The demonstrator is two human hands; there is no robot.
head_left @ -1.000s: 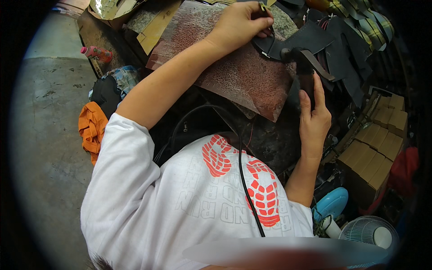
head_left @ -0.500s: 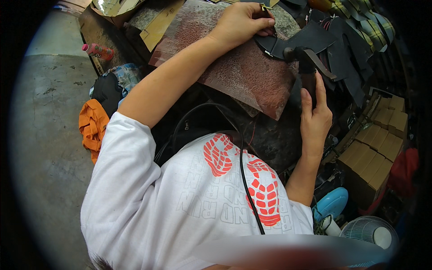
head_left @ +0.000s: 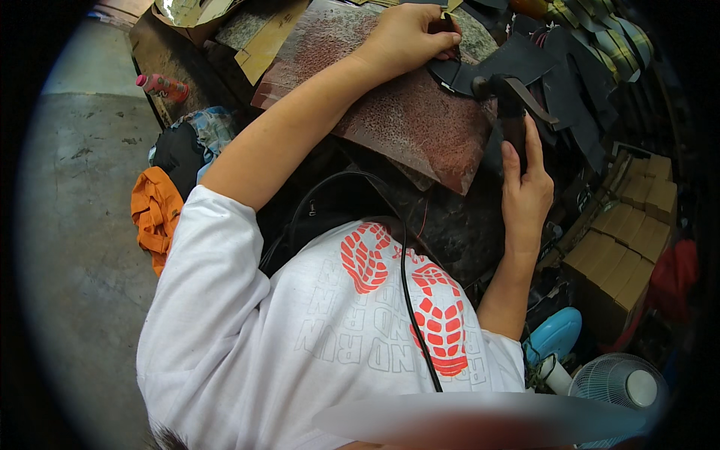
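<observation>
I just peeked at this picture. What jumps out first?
Probably the white shirt with red-orange shoe-sole prints, filling the bottom middle. Above it, the left hand presses on a dark flat piece lying on a rusty brown slab, while the right hand holds a dark tool upright beside it.

At your right, a stack of plain brown cardboard boxes (head_left: 630, 240) stood in rows, rectangular, edges touching. At upper left, a small pink bottle (head_left: 161, 86) with a printed label lay on its side. You had no signs or screens in view.
</observation>
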